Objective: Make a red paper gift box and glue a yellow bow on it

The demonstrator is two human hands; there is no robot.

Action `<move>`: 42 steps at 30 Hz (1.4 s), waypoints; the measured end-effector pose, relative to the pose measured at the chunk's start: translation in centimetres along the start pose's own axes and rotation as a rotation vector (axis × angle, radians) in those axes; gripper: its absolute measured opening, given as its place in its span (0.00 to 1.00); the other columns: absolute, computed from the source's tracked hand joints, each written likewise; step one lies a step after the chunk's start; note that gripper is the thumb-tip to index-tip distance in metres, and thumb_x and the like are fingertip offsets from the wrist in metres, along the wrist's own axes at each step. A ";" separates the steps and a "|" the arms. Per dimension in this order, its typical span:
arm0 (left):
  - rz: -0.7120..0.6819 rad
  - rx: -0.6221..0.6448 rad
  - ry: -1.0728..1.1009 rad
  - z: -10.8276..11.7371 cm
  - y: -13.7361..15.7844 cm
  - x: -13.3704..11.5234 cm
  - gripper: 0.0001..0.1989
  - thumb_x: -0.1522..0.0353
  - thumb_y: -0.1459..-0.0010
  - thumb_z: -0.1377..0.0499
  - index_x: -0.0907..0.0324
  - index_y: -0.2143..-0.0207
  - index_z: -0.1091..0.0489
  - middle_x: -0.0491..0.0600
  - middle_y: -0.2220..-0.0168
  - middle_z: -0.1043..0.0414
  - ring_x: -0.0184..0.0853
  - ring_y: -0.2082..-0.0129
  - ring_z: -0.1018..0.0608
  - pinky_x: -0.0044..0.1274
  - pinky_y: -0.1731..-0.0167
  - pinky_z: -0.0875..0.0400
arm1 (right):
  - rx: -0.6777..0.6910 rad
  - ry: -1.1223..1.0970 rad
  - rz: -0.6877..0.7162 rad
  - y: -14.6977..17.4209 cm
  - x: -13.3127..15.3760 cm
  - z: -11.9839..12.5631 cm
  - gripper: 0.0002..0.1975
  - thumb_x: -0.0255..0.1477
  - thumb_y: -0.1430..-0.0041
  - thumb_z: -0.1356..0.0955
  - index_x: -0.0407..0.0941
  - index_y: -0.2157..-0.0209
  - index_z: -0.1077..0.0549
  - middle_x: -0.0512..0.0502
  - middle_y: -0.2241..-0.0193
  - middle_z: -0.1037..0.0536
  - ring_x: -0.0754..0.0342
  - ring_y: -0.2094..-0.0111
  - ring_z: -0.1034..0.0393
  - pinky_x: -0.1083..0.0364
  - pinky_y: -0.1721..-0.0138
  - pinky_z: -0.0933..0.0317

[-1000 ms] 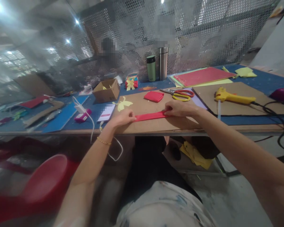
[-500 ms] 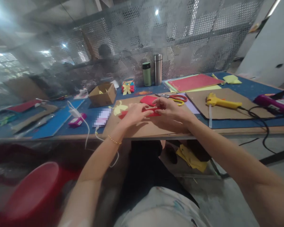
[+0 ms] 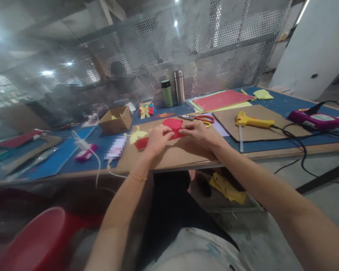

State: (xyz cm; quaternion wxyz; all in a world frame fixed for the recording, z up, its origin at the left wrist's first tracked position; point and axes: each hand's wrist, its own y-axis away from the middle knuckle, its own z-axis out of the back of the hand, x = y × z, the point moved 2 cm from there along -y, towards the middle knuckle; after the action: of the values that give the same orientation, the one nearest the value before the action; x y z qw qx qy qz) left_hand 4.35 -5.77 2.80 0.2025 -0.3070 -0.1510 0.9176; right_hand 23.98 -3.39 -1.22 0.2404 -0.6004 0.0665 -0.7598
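Observation:
A long red strip (image 3: pixel 141 143), paper or felt, spans between my hands above a brown cardboard sheet (image 3: pixel 183 154). My left hand (image 3: pixel 158 139) pinches it near the middle, thumb and fingers together. Toward its right end, my right hand (image 3: pixel 199 134) grips it between thumb and fingertips. Just behind the fingers lies a wider red piece (image 3: pixel 171 123), partly covered by the hands. A pale yellow cutout (image 3: pixel 138 134) rests beyond the strip's left end. Scissors with red and yellow handles (image 3: pixel 208 119) lie behind my right hand.
A yellow glue gun (image 3: pixel 254 120) rests on another cardboard sheet at right, its cable trailing to a purple device (image 3: pixel 316 119). Behind stand a green tumbler (image 3: pixel 167 94), a steel flask (image 3: pixel 179 88) and an open cardboard box (image 3: pixel 117 122). A phone (image 3: pixel 115 147) with a white cable lies left.
The view has shifted, so the table things appear farther left. Both hands stay on the red strip, which now slants upward to the right, with more of its left end showing.

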 end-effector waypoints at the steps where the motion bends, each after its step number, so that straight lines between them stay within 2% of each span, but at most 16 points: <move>1: -0.002 -0.001 0.005 0.0 0.0 0.0 0.09 0.70 0.34 0.39 0.58 0.65 0.18 0.52 0.62 0.18 0.39 0.60 0.22 0.35 0.49 0.29 | -0.008 -0.013 -0.005 0.0 -0.1 0.0 0.19 0.48 0.45 0.26 0.48 0.75 0.25 0.51 0.73 0.26 0.52 0.68 0.34 0.52 0.63 0.39; 6: 0.006 -0.005 0.035 0.0 -0.2 0.0 0.09 0.70 0.34 0.39 0.58 0.64 0.17 0.52 0.61 0.17 0.39 0.60 0.21 0.34 0.51 0.28 | -0.038 -0.042 -0.011 0.0 -0.1 0.1 0.15 0.45 0.48 0.25 0.49 0.74 0.23 0.51 0.73 0.24 0.52 0.68 0.32 0.52 0.63 0.39; 13: 0.014 -0.019 0.034 -0.2 -0.2 0.1 0.11 0.69 0.34 0.39 0.58 0.68 0.18 0.51 0.64 0.18 0.39 0.61 0.21 0.34 0.52 0.28 | -0.041 -0.058 -0.017 0.1 0.1 0.1 0.12 0.42 0.49 0.25 0.48 0.72 0.20 0.50 0.71 0.20 0.52 0.66 0.28 0.52 0.62 0.35; 18: 0.015 -0.005 0.002 0.0 -0.1 -0.2 0.13 0.70 0.34 0.40 0.58 0.72 0.19 0.50 0.66 0.19 0.40 0.62 0.21 0.35 0.51 0.29 | -0.065 -0.050 -0.001 -0.1 -0.2 0.1 0.15 0.44 0.48 0.26 0.47 0.70 0.19 0.50 0.71 0.21 0.53 0.67 0.31 0.52 0.62 0.37; 32: -0.046 0.002 -0.113 0.0 0.1 -1.0 0.14 0.70 0.32 0.42 0.57 0.67 0.17 0.51 0.63 0.18 0.40 0.61 0.21 0.37 0.48 0.32 | -0.046 -0.060 0.027 0.5 0.7 0.3 0.16 0.45 0.45 0.27 0.46 0.74 0.24 0.52 0.75 0.26 0.55 0.70 0.34 0.53 0.63 0.39; 37: -0.087 0.036 -0.170 -0.7 0.1 -1.4 0.15 0.71 0.29 0.43 0.57 0.65 0.17 0.52 0.63 0.17 0.40 0.60 0.21 0.38 0.45 0.35 | 0.043 -0.052 0.038 0.4 0.7 0.0 0.18 0.47 0.45 0.25 0.45 0.68 0.20 0.47 0.68 0.19 0.51 0.65 0.27 0.51 0.59 0.34; 42: -0.099 0.067 -0.197 -1.1 0.1 -1.5 0.16 0.70 0.28 0.44 0.58 0.66 0.17 0.53 0.62 0.17 0.40 0.60 0.21 0.38 0.47 0.36 | 0.062 -0.005 0.053 0.5 0.4 0.1 0.19 0.49 0.46 0.23 0.47 0.67 0.15 0.45 0.65 0.15 0.47 0.62 0.22 0.49 0.54 0.31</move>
State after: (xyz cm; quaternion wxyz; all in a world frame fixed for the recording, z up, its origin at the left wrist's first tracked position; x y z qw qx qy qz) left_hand 6.10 -6.42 2.70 0.2420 -0.2007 -0.1542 0.9367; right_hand 24.13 -3.96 -1.03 0.2793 -0.5924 0.0584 -0.7535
